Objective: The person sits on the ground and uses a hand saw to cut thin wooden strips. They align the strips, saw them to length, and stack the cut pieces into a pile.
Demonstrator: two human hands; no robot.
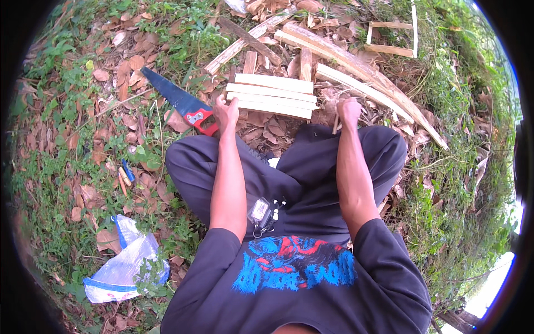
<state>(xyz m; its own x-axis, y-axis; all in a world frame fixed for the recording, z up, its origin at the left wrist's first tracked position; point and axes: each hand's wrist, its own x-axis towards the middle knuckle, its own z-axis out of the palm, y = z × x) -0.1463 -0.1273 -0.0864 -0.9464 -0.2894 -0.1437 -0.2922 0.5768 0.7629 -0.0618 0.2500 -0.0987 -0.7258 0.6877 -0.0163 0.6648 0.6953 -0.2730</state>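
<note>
Several pale wooden slats lie side by side in front of my crossed legs, across two cross pieces whose ends stick out on the far side. My left hand is closed on the left end of the nearer slats, with the thumb on top. Right of the slats, my right hand is closed in a fist. A thin brown stick-like piece shows below its fingers; what it belongs to is hidden. Beside my left hand, a handsaw with a red handle lies on the ground.
Long split wood strips lie beyond the slats. A small wooden frame is at the far right. Small tools with wooden and blue handles lie at left, above a crumpled plastic bag. Grass and dry leaves cover the ground.
</note>
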